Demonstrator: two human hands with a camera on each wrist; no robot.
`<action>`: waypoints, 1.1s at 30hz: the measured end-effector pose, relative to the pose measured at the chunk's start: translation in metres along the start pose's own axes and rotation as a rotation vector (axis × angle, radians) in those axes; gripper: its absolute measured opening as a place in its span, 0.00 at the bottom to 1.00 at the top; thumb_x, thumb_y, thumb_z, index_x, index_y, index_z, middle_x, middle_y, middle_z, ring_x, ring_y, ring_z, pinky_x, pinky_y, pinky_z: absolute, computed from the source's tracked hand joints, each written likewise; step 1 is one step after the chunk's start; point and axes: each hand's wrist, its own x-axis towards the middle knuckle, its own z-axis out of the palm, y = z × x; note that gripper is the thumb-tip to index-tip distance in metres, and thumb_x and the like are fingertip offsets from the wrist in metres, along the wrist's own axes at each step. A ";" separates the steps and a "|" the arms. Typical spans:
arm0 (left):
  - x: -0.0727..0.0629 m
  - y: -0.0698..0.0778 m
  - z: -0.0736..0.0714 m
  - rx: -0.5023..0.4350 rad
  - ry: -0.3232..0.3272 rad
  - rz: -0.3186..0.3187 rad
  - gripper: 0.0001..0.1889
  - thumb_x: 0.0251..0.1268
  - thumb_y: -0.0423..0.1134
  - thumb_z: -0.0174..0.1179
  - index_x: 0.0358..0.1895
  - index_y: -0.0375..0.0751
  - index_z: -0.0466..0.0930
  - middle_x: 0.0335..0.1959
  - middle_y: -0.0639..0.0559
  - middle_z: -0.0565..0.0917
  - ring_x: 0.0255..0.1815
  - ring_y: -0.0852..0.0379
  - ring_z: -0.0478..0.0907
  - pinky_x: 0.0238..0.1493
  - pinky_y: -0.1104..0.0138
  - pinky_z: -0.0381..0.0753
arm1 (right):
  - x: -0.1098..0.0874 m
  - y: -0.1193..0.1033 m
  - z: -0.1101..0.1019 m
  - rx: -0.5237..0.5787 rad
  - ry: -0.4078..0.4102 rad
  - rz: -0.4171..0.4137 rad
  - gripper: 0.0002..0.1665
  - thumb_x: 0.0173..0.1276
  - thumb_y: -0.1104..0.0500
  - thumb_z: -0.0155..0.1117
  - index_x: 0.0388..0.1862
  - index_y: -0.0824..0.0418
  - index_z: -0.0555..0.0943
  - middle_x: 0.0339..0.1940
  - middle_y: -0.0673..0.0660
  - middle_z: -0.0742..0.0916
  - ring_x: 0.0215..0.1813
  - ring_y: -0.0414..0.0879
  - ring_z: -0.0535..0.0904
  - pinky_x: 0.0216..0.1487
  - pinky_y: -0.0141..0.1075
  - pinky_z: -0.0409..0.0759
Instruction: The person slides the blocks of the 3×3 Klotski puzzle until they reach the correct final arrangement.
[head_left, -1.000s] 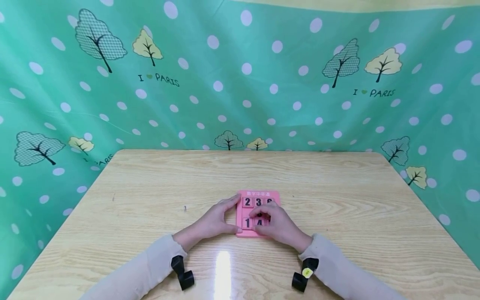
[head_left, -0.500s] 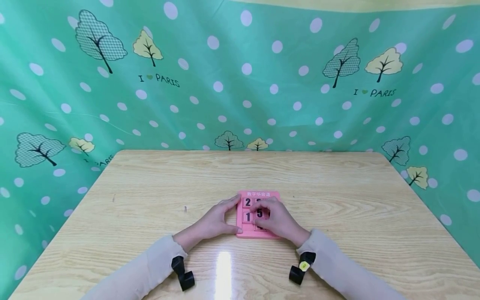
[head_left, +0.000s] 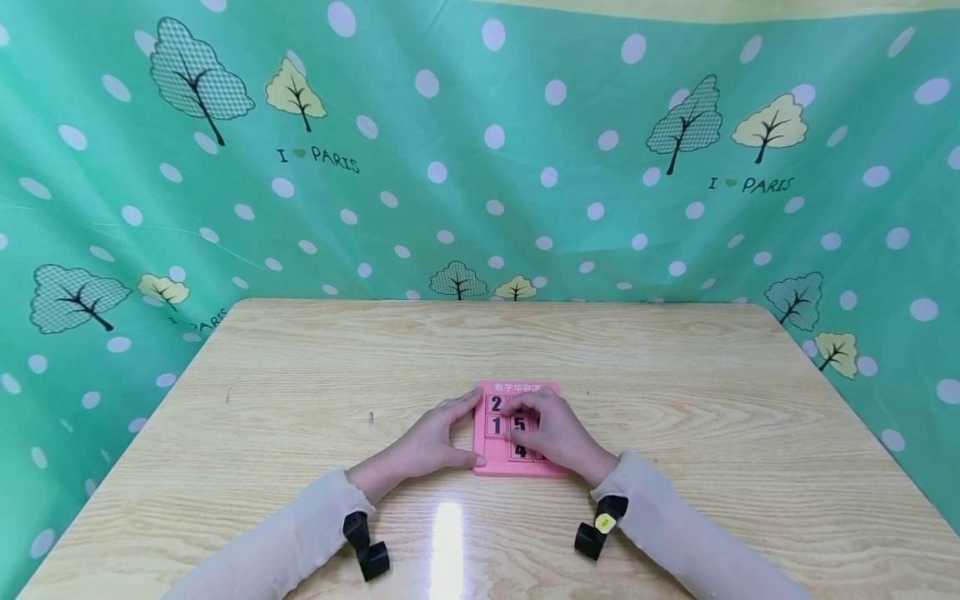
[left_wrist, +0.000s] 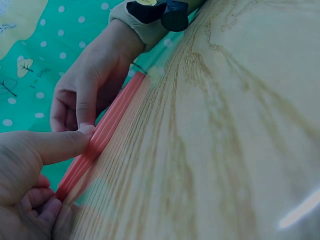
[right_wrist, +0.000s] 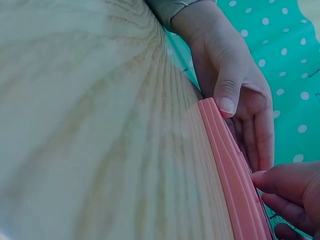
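Note:
A pink sliding number puzzle lies flat on the table. My left hand holds its left side, index finger toward the far corner and thumb at the near corner; the left wrist view shows that thumb on the pink edge. Over the board, my right hand has curved thumb and index finger at the right side of the number 1 tile. Above that tile sits the 2 tile, with a bare slot below. The 5 tile and 4 tile show partly; the right hand covers others.
The wooden table extends all round the puzzle. A tiny dark mark or scrap lies left of it. Behind hangs a green dotted curtain. Each wrist wears a black camera mount.
My right hand has slid away from me with the 1 tile, which moved from the bottom row up beneath the 2. The bottom-left slot opened. The left hand stayed put.

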 end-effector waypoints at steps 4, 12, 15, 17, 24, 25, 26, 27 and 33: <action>-0.001 0.001 0.000 -0.006 -0.003 0.001 0.48 0.49 0.43 0.72 0.73 0.39 0.53 0.74 0.47 0.55 0.74 0.46 0.51 0.72 0.52 0.52 | 0.001 -0.001 0.000 -0.018 0.000 -0.005 0.15 0.53 0.65 0.71 0.41 0.56 0.83 0.40 0.46 0.84 0.48 0.42 0.74 0.51 0.39 0.75; -0.001 0.001 -0.001 -0.010 -0.007 0.001 0.48 0.49 0.43 0.71 0.73 0.39 0.53 0.74 0.47 0.55 0.74 0.46 0.50 0.72 0.51 0.52 | 0.002 -0.001 0.000 -0.020 -0.007 0.011 0.14 0.54 0.65 0.71 0.41 0.55 0.84 0.40 0.45 0.84 0.47 0.41 0.73 0.51 0.39 0.75; -0.001 0.002 -0.001 -0.012 -0.005 0.004 0.48 0.49 0.43 0.72 0.73 0.38 0.53 0.74 0.47 0.55 0.74 0.46 0.50 0.72 0.52 0.52 | 0.001 -0.002 -0.001 -0.016 -0.011 0.014 0.14 0.55 0.64 0.71 0.42 0.55 0.83 0.41 0.45 0.83 0.47 0.42 0.73 0.51 0.39 0.75; -0.001 0.002 -0.001 -0.013 -0.003 0.002 0.49 0.49 0.43 0.72 0.73 0.38 0.53 0.74 0.48 0.55 0.74 0.46 0.51 0.72 0.52 0.52 | 0.000 -0.003 -0.001 -0.013 -0.012 0.006 0.15 0.55 0.64 0.71 0.42 0.55 0.83 0.41 0.46 0.84 0.48 0.42 0.73 0.51 0.39 0.75; -0.001 0.000 0.000 -0.012 0.006 -0.004 0.49 0.48 0.43 0.72 0.73 0.40 0.53 0.74 0.48 0.55 0.74 0.46 0.51 0.72 0.51 0.51 | -0.008 -0.006 -0.004 0.000 -0.023 -0.035 0.14 0.56 0.64 0.69 0.43 0.56 0.84 0.42 0.47 0.84 0.45 0.45 0.73 0.47 0.37 0.75; -0.001 0.000 0.000 -0.012 0.007 -0.004 0.49 0.48 0.43 0.72 0.73 0.40 0.53 0.74 0.48 0.55 0.74 0.46 0.51 0.72 0.50 0.51 | -0.010 -0.006 -0.004 0.004 -0.025 -0.032 0.14 0.57 0.63 0.69 0.43 0.56 0.84 0.42 0.47 0.83 0.44 0.45 0.73 0.46 0.37 0.75; -0.001 0.000 0.000 -0.012 0.008 -0.004 0.49 0.48 0.43 0.72 0.73 0.40 0.53 0.74 0.49 0.55 0.74 0.46 0.51 0.72 0.51 0.51 | -0.012 -0.006 -0.005 0.006 -0.027 -0.027 0.13 0.57 0.63 0.69 0.43 0.55 0.84 0.41 0.48 0.83 0.43 0.45 0.72 0.45 0.36 0.74; -0.001 0.000 0.000 -0.012 0.008 -0.004 0.49 0.48 0.43 0.72 0.73 0.40 0.53 0.74 0.49 0.55 0.74 0.46 0.51 0.72 0.51 0.51 | -0.014 -0.005 -0.005 0.011 -0.029 -0.022 0.13 0.57 0.63 0.69 0.43 0.55 0.84 0.40 0.48 0.82 0.43 0.45 0.71 0.44 0.36 0.73; 0.000 -0.001 0.001 0.004 0.017 0.001 0.50 0.46 0.44 0.73 0.73 0.39 0.53 0.74 0.48 0.55 0.74 0.46 0.51 0.72 0.51 0.50 | -0.025 -0.004 -0.008 0.033 -0.032 0.003 0.14 0.57 0.61 0.69 0.43 0.54 0.84 0.40 0.49 0.82 0.44 0.45 0.72 0.47 0.36 0.74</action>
